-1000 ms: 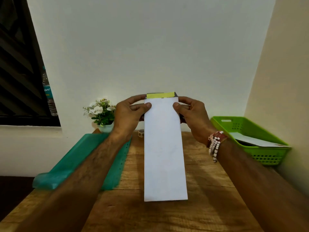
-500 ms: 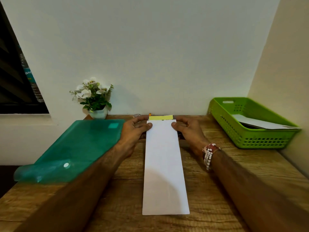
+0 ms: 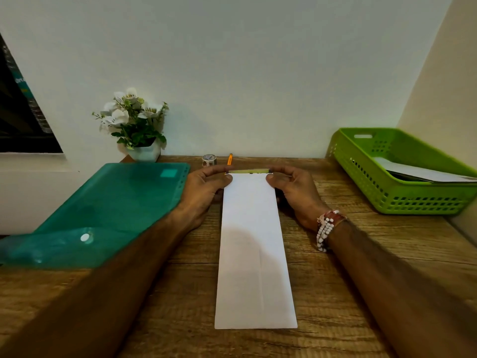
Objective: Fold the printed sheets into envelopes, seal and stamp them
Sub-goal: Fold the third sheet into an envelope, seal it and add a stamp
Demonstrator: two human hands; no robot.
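A long white envelope [image 3: 254, 251] lies lengthwise on the wooden desk [image 3: 361, 267], its far end pointing at the wall. A yellow-green strip [image 3: 249, 171], the flap's edge, shows at that far end. My left hand [image 3: 204, 192] pinches the envelope's far left corner, thumb on top. My right hand [image 3: 294, 189] pinches the far right corner the same way. Beyond the hands stand a small roll of tape [image 3: 209, 160] and an orange pen [image 3: 229, 159].
A teal plastic folder [image 3: 103, 210] covers the desk's left side. A potted plant with white flowers [image 3: 134, 125] stands at the back left. A green basket [image 3: 402, 200] holding white paper sits at the right by the wall.
The envelope and both hands have come down from mid-air onto the desk. The view has tilted lower, so the tape roll and pen now show beyond the hands.
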